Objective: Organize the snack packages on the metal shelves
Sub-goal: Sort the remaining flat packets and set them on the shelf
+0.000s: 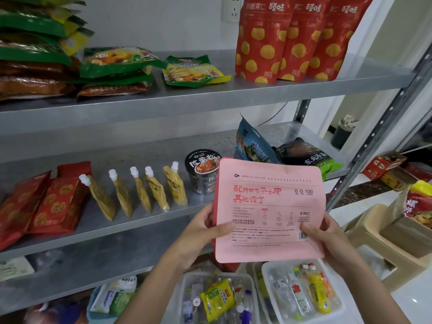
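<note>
Both hands, left hand (205, 226) and right hand (327, 232), pinch the pink pouch (268, 206) upright, low center-right; the middle shelf (140, 220) lies just behind it.

Brightness: even, soft indoor light; the print on the pink package (268, 206) read clearly.
Source: the scene was brightest at the far right, beyond the shelf post (369, 146), where wall and floor washed out pale.
Shadows: soft; the upper shelf (210, 99) shaded the far part of the middle shelf (140, 228) grey, and the spouted pouches (140, 195) cast faint shadows.
Glare: small highlights sat on the glossy red bags (292, 43) and green packets (35, 31); the metal at right had a dull sheen.
Blur: the near left corner was smeared; the green packets looked soft.
Distortion: wide-angle; the shelf edges bowed and the post leaned.
</note>
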`<state>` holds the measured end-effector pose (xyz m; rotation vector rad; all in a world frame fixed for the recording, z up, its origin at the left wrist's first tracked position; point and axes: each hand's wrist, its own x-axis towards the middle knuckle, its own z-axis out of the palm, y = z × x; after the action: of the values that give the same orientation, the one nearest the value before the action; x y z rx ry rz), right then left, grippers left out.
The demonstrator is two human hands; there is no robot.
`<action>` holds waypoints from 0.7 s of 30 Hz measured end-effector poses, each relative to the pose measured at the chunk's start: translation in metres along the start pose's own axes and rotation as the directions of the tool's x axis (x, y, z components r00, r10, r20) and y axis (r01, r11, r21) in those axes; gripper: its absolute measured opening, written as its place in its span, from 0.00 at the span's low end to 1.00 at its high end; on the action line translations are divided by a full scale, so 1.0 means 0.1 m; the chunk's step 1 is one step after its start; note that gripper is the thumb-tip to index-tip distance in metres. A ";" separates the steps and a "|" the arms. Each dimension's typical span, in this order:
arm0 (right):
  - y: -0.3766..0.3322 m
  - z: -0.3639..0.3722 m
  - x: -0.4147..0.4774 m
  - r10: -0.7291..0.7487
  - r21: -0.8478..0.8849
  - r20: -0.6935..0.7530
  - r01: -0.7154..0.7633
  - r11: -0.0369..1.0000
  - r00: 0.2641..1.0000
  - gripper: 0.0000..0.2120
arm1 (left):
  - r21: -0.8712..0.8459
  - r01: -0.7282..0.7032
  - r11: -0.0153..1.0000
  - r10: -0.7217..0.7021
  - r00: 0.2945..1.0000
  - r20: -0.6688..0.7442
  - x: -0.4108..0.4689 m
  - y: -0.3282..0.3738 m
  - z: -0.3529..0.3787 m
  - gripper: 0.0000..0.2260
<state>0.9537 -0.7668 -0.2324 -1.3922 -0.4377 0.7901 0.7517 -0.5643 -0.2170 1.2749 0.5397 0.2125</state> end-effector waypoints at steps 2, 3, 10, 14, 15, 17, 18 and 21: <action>-0.04 -0.05 0.03 0.025 -0.028 0.011 -0.025 0.999 1.000 0.49 | -0.008 0.016 1.000 -0.015 0.997 0.072 -0.03 0.03 0.00 0.31; -0.07 -0.04 0.05 0.027 -0.074 0.012 -0.026 0.997 1.000 0.47 | -0.011 -0.001 1.000 0.001 0.999 0.052 -0.02 0.03 0.02 0.30; -0.13 0.45 0.12 -0.197 -0.544 -0.287 0.009 0.839 0.938 0.21 | 0.132 -0.185 0.974 0.202 0.971 -0.129 -0.09 0.03 0.24 0.26; -0.24 0.68 0.01 -0.292 -0.665 -0.216 0.079 0.743 0.932 0.17 | 0.178 -0.292 0.940 0.318 0.938 -0.136 -0.16 -0.01 0.42 0.27; -0.27 0.74 -0.05 -0.280 -0.649 -0.189 0.094 0.755 0.941 0.18 | 0.174 -0.315 0.933 0.338 0.934 -0.120 -0.18 -0.02 0.46 0.28; -0.31 0.85 -0.17 -0.270 -0.614 -0.111 0.148 0.775 0.956 0.26 | 0.164 -0.348 0.923 0.359 0.933 -0.040 -0.21 0.00 0.50 0.30; -0.33 0.89 -0.23 -0.279 -0.600 -0.075 0.180 0.780 0.957 0.32 | 0.167 -0.364 0.916 0.366 0.930 0.021 -0.23 0.03 0.50 0.31; -0.48 0.90 -0.33 -0.369 -0.552 -0.009 0.304 0.777 0.929 0.37 | 0.171 -0.408 0.897 0.394 0.913 0.107 -0.24 0.04 0.43 0.32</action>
<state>0.8801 -0.7266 -0.1656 -1.8072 -0.8424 0.2830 0.7529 -0.6097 -0.1987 1.5699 0.2323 0.4687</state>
